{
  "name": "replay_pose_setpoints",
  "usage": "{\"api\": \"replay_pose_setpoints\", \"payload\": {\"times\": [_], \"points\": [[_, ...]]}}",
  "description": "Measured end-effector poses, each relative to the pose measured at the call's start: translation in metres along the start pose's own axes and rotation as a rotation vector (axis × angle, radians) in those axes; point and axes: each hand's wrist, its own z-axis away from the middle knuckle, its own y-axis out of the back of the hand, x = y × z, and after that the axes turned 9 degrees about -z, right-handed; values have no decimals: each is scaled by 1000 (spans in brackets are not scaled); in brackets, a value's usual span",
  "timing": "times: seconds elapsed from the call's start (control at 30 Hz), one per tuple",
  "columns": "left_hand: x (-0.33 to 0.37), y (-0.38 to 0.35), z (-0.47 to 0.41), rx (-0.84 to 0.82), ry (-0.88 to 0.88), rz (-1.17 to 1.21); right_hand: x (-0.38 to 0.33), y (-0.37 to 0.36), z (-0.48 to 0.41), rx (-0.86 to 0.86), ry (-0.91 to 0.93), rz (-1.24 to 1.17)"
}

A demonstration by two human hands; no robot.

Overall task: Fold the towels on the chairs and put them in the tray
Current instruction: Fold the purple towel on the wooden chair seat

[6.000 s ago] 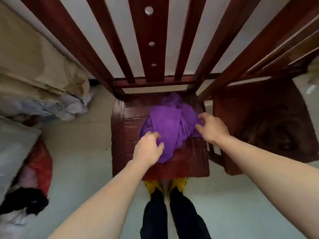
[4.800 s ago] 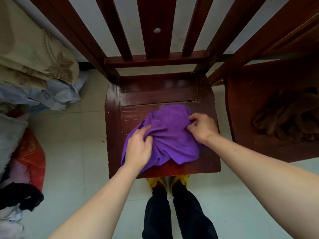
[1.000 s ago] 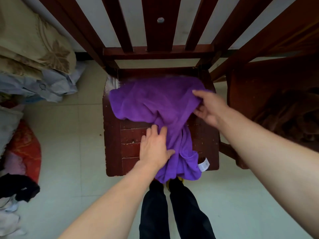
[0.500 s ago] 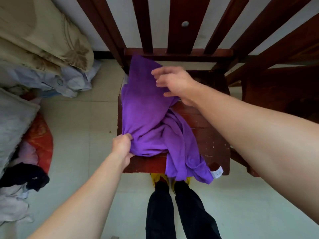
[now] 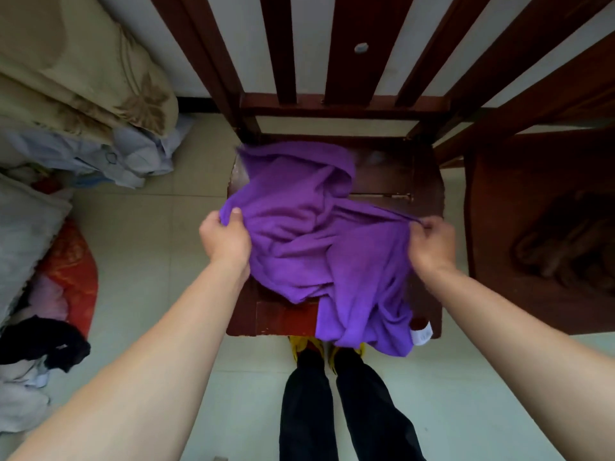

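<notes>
A purple towel (image 5: pixel 312 241) lies rumpled across the seat of a dark red wooden chair (image 5: pixel 392 181). One end of it hangs over the seat's front edge and shows a small white label. My left hand (image 5: pixel 226 241) pinches the towel's left edge between thumb and fingers. My right hand (image 5: pixel 432 242) pinches a stretched fold at the towel's right side. A brown towel (image 5: pixel 562 247) lies bunched on a second chair (image 5: pixel 492 201) to the right. No tray is in view.
The chair back's slats (image 5: pixel 349 44) rise against a white wall. Folded bedding and clothes (image 5: pixel 83 104) are piled at the left, with a red bag (image 5: pixel 70 264) and dark cloth (image 5: pixel 43 344) on the pale tiled floor. My legs stand just in front of the seat.
My right hand has come down from the towel's far edge near the chair back to its right side and pinched it. My left hand has shifted its hold along the left edge.
</notes>
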Motion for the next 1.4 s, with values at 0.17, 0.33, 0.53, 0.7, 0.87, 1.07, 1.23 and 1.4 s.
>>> {"api": "replay_pose_setpoints", "payload": {"times": [0.17, 0.33, 0.53, 0.7, 0.87, 1.07, 1.23, 1.4], "points": [[-33, 9, 7, -35, 266, -97, 48, 52, 10, -152, -210, 435], [-24, 7, 12, -134, 230, -47, 16, 21, 13, -205, 193, 418], [-3, 1, 22, -276, 149, 88, -34, -45, 5, -407, 196, 429], [-12, 17, 2, -93, 21, -26, -4, 4, -4, -157, 151, -87], [-19, 0, 16, -166, -13, -72, 45, 32, 11, -271, -19, 257], [-32, 8, 7, -332, 42, -312, 0, 1, 0, -207, 155, 277], [-24, 20, -4, -310, 75, -312, -50, -19, -26, -336, 305, 263], [-7, 21, -2, -406, 175, -263, -74, 7, -28, -509, -154, -689]]}}
